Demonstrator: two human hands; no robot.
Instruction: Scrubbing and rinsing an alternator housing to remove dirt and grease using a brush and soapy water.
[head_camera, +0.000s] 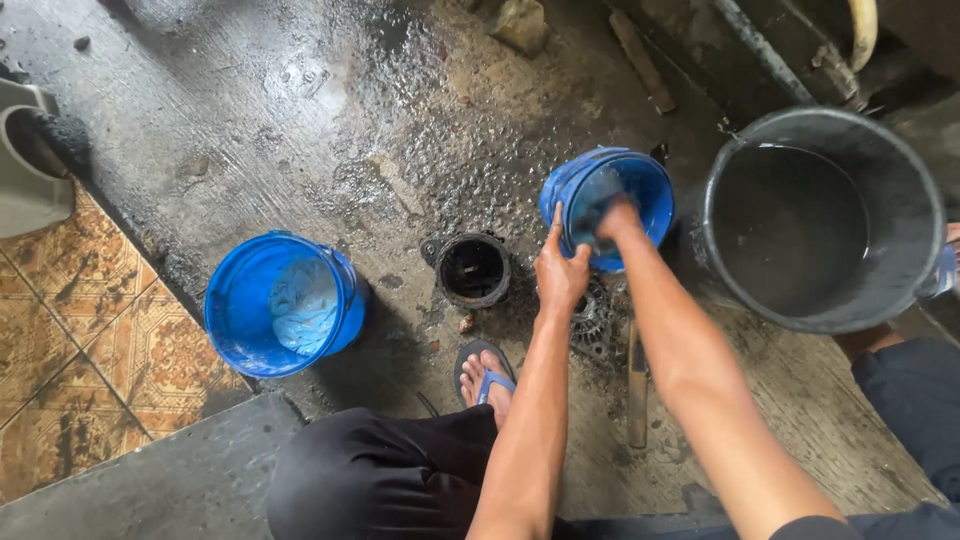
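Left hand (560, 270): fingers pinching small blue bucket (640, 185) rim.
Right hand (612, 218): inside bucket; fingers hidden, cannot tell.
Risk: tilted bucket may slip on wet floor (300, 110).

Open wet concrete floor (300, 120) stretches toward its far-left corner. Both hands crowd the small blue tub (640, 185), hemmed in by the big grey bucket (900, 200) just right, a black cylinder (472, 268) just left and a toothed metal part (592, 318) below. A second blue bucket (250, 300) sits by the tiled edge.
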